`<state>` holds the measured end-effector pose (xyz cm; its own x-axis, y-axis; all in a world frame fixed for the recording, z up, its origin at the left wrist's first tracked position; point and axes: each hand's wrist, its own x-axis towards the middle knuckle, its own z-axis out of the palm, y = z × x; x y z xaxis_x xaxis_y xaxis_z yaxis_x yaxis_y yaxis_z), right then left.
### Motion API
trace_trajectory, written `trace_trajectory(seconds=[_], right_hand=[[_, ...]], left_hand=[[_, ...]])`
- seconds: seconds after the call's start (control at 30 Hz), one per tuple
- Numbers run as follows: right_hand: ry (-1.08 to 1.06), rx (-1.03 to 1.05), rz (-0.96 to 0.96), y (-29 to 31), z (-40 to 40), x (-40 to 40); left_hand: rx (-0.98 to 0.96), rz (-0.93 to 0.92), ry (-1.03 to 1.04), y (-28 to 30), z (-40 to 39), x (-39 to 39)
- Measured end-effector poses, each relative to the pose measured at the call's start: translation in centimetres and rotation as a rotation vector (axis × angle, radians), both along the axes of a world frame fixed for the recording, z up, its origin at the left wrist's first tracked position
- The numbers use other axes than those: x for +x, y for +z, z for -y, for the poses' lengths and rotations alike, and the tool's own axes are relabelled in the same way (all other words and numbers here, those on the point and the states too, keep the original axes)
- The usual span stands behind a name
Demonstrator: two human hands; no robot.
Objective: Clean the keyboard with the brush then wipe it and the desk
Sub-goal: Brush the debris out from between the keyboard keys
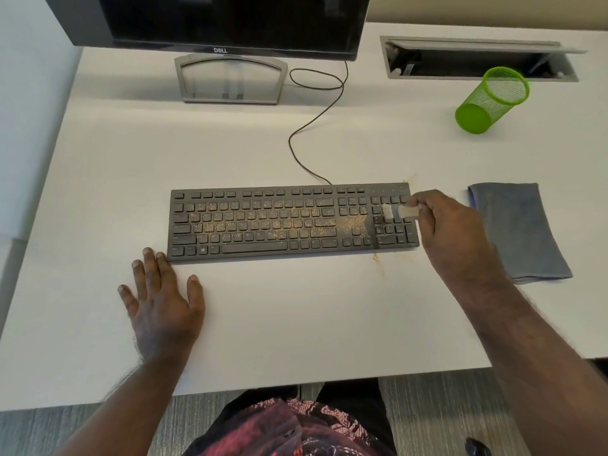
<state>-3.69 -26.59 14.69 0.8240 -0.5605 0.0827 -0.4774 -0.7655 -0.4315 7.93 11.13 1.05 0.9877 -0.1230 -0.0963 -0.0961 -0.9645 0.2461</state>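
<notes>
White surface [263,324] under everything. Black Dell monitor [230,21] at the back edge. Black keyboard [292,222] in the middle, dusted with orange crumbs on the letter keys. Grey cloth [519,232] folded, lying just right of the keyboard. Green mesh cup [490,100] far right, tipped over. Left hand [161,301] flat, fingers spread, released, beside the keyboard's near-left corner. Right hand [450,232] reaching from the right, pinching a small white brush [399,211] over the number pad.
</notes>
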Motion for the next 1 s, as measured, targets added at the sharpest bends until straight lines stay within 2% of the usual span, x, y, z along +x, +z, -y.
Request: trace_trajectory(seconds=[0.2,0.3,0.47,0.77,1.0], right_hand=[[0.046,-0.003,-0.137,-0.8,-0.3,0.3],[0.077,0.040,-0.116,-0.7,0.6,0.0],[0.082,-0.007,-0.107,-0.7,2.3,-0.4],[0.294,-0.018,-0.247,0.2,1.1,1.5],[0.218,0.005,-0.248,0.8,2.1,2.0]], left_hand=[[0.009,-0.002,0.006,-0.1,0.1,0.1],[0.013,-0.004,0.007,-0.2,0.0,0.1],[0.012,-0.006,0.010,-0.2,0.1,0.1],[0.019,-0.005,-0.005,-0.3,0.0,0.1],[0.016,-0.001,0.002,-0.2,0.1,0.1]])
